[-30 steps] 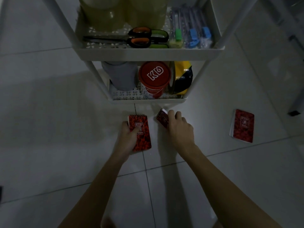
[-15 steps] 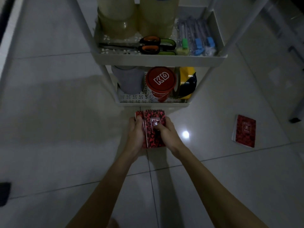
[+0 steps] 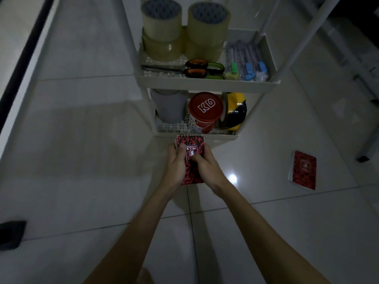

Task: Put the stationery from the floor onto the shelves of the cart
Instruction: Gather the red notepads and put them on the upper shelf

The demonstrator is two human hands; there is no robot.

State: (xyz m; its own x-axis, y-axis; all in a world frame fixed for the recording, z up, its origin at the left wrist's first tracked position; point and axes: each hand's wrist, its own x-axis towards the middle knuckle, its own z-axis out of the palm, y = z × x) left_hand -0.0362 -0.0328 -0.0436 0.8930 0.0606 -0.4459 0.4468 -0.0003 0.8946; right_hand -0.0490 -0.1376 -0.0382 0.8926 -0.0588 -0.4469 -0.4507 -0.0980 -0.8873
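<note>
Both hands, left hand (image 3: 176, 165) and right hand (image 3: 206, 168), clasp a red spiral notepad (image 3: 190, 144) held just in front of the cart (image 3: 207, 85), near its lower shelf (image 3: 196, 133). Judging by this, the placing step comes next, finding room among the items already there, while 1 more red notepad (image 3: 303, 170) lies on the floor (image 3: 82, 152) to the right.

A room in a home or a small office is shown, though which one cannot be told. The floor (image 3: 82, 150) is covered with big, shiny white tiles, and little light is seen. A white cart (image 3: 207, 85) with shelves is filled with desk things: rolls of clear tape (image 3: 162, 27), scissors (image 3: 192, 68), pens (image 3: 246, 56) and a red tub (image 3: 205, 111). A small red notebook (image 3: 303, 170) is left lying on the tiles.
</note>
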